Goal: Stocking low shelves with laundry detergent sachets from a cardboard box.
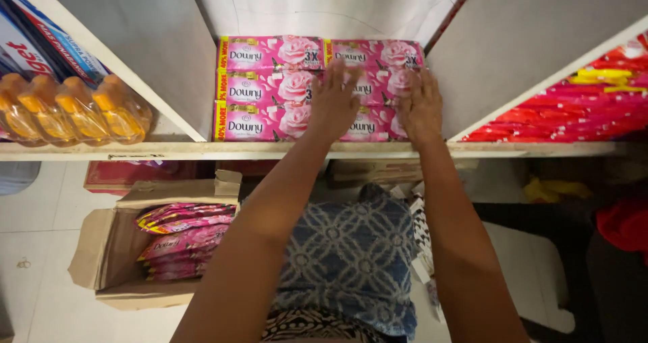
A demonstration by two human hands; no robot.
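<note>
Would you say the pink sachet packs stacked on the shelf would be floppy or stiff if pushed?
Probably floppy: the pink packs look like soft film. Likely light, and glossy enough to slide. Both the left hand and right hand press flat against them.

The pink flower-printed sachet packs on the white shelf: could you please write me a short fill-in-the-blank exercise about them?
1. Both hands, left hand and right hand, press flat on the ____ flower-printed sachet packs.
2. The packs sit on a white ____.
3. More pink packs lie in an open ____ box below.
4. Bottles of ____ liquid stand at left.

Missing: pink; shelf; cardboard; orange
</note>
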